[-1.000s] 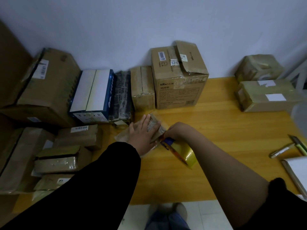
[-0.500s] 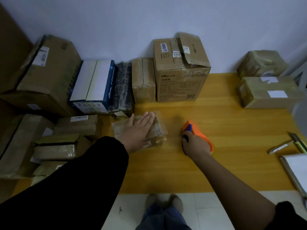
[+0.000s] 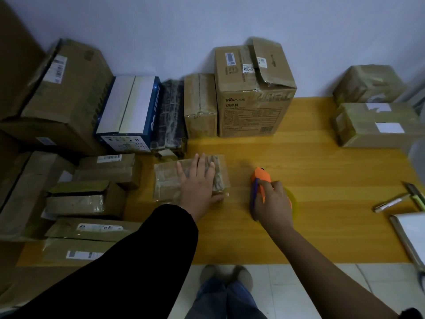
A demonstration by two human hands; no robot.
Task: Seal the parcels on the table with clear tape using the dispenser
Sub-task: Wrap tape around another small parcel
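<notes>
While left hand [image 3: 197, 187] stays flat on parcel [image 3: 165, 180], dispenser [image 3: 261, 178] pulled clear

Dim, bluish room light is leaving the boxes [image 3: 64, 93] at far left murky. The wooden table [image 3: 322, 180] is glowing faintly brighter. Wide-angle distortion is bending the edges; details are looking soft.

A white pad [image 3: 412, 229] is lying at the right edge of view, its long tan edge slanting down the frame. Just beyond the pad a silver marker [image 3: 388, 204] is lying at a slant, and a green-tipped pen [image 3: 416, 197] is lying beyond the pad too, further right. Pale floor tiles [image 3: 299, 282] are showing left of and below the pad. A plain wall [image 3: 207, 24] is standing far behind it.
</notes>
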